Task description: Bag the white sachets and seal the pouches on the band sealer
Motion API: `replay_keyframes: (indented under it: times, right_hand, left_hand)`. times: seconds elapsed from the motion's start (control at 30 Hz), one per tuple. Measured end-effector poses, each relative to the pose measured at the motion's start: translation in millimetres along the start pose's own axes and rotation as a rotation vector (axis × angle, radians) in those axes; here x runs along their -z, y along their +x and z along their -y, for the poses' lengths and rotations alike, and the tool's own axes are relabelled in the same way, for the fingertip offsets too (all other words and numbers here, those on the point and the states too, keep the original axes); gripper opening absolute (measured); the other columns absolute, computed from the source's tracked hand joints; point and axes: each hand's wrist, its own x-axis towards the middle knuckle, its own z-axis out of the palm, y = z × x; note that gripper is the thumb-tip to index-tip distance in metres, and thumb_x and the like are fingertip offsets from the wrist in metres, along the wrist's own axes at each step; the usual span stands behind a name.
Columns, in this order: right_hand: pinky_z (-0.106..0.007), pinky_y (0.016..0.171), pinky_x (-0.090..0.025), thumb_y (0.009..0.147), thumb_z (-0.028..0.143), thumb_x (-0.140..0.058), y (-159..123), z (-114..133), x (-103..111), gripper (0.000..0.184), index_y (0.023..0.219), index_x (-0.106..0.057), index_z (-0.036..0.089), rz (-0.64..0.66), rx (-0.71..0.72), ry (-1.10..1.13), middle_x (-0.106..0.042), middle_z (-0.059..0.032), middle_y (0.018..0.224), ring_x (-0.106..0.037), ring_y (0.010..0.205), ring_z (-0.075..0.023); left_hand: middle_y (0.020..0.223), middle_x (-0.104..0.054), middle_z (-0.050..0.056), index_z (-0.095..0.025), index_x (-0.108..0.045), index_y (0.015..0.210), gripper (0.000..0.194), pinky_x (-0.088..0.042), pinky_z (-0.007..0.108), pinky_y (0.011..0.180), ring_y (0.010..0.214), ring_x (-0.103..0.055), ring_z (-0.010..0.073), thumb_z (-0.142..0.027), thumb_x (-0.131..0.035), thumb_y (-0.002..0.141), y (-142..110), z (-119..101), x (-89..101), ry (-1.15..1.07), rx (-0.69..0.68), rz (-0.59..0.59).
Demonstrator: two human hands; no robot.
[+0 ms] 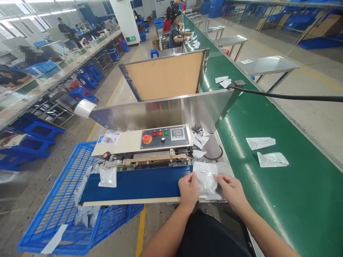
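Between my two hands is a white plastic pouch (205, 180), held by its sides at the right end of the sealing machine. My left hand (189, 191) is closed on the pouch's left edge, and my right hand (232, 189) pinches its right edge. Just left of them runs the machine's blue conveyor belt (150, 184). Another pouch (108, 177) sits at the belt's far left, its top edge at the sealing bar. Above the belt, the control panel (164, 136) carries a red knob, small buttons and a lit display.
A blue plastic basket (53, 207) holding pouches stands under the belt's left end. To my right runs a green conveyor (294, 200) with two pouches (272, 159) nearby. A steel guard (150, 114) rises behind the machine, and a black cable (292, 96) crosses the conveyor. People work farther back.
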Motion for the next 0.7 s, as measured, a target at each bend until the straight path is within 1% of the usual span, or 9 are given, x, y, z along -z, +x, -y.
replay_keyframes:
  times: [0.07,0.13,0.27,0.37,0.4,0.47,0.53,0.6,0.7]
  right_hand:
    - [-0.029,0.050,-0.051,0.072,0.065,-0.087,15,2,-9,0.049,0.060,-0.066,0.022,-0.056,-0.119,0.128,-0.056,0.0000,0.058,-0.053,0.054,-0.0157]
    - [-0.029,0.053,-0.055,0.065,0.059,-0.092,27,5,-21,0.046,0.059,-0.066,0.021,-0.053,-0.179,0.218,-0.055,0.0011,0.060,-0.053,0.055,-0.0148]
    - [-0.030,0.059,-0.060,0.064,0.056,-0.094,39,9,-47,0.047,0.057,-0.062,0.022,0.049,-0.197,0.230,-0.054,0.0020,0.057,-0.056,0.056,-0.0146]
    - [-0.034,0.066,-0.063,0.073,0.063,-0.088,56,12,-48,0.045,0.072,-0.075,0.020,0.209,-0.198,0.133,-0.069,-0.0045,0.068,-0.066,0.063,-0.0190]
    - [-0.035,0.066,-0.063,0.078,0.064,-0.084,68,14,-43,0.045,0.081,-0.079,0.019,0.229,-0.172,0.056,-0.073,-0.0069,0.072,-0.068,0.065,-0.0208]
    - [-0.036,0.066,-0.060,0.085,0.061,-0.077,97,18,-28,0.043,0.096,-0.083,0.020,0.186,-0.051,-0.197,-0.078,-0.0093,0.080,-0.071,0.068,-0.0233]
    - [-0.034,0.070,-0.058,0.085,0.047,-0.078,130,23,-16,0.031,0.101,-0.084,0.022,0.162,0.120,-0.544,-0.081,-0.0089,0.090,-0.074,0.074,-0.0242]
    - [-0.032,0.076,-0.056,0.079,0.034,-0.080,157,28,-13,0.023,0.099,-0.086,0.024,0.297,0.243,-0.851,-0.082,-0.0076,0.099,-0.076,0.084,-0.0250]
    - [-0.030,0.079,-0.053,0.076,0.027,-0.078,181,33,-22,0.015,0.090,-0.086,0.025,0.581,0.296,-1.032,-0.083,-0.0062,0.097,-0.075,0.091,-0.0251]
  left_hand:
    - [0.052,-0.032,-0.004,-0.022,-0.044,0.050,0.058,-0.025,0.027,0.054,0.055,-0.029,0.0122,-0.054,-0.065,0.093,14,6,-4.2,-0.056,0.148,-0.045]
    - [0.051,-0.030,-0.006,-0.022,-0.044,0.051,0.057,-0.022,0.026,0.052,0.054,-0.028,0.0111,-0.057,-0.067,0.089,27,11,-5.1,-0.106,0.239,-0.063]
    - [0.051,-0.038,-0.005,-0.019,-0.055,0.055,0.055,-0.026,0.025,0.052,0.054,-0.034,0.0109,-0.061,-0.073,0.085,40,18,7.2,-0.163,0.277,-0.140]
    - [0.057,-0.056,0.000,-0.016,-0.069,0.066,0.053,-0.039,0.025,0.055,0.058,-0.051,0.0146,-0.065,-0.075,0.086,41,23,28.9,-0.199,0.260,-0.210]
    - [0.063,-0.063,0.003,-0.015,-0.074,0.072,0.052,-0.045,0.026,0.058,0.063,-0.058,0.0174,-0.065,-0.076,0.086,39,24,38.3,-0.198,0.250,-0.239]
    - [0.085,-0.077,0.010,-0.015,-0.081,0.092,0.049,-0.057,0.031,0.071,0.081,-0.073,0.0242,-0.064,-0.078,0.088,32,26,59.6,-0.180,0.201,-0.336]
    - [0.113,-0.081,0.016,-0.017,-0.080,0.116,0.051,-0.062,0.036,0.089,0.105,-0.077,0.0284,-0.062,-0.076,0.093,21,25,81.4,-0.147,0.122,-0.462]
    - [0.128,-0.077,0.018,-0.018,-0.076,0.128,0.053,-0.062,0.041,0.100,0.117,-0.076,0.0292,-0.061,-0.069,0.099,8,24,99.8,-0.109,0.043,-0.571]
    - [0.125,-0.079,0.017,-0.017,-0.077,0.125,0.052,-0.064,0.043,0.098,0.112,-0.077,0.0291,-0.062,-0.064,0.102,-10,19,114.8,-0.055,-0.026,-0.616]
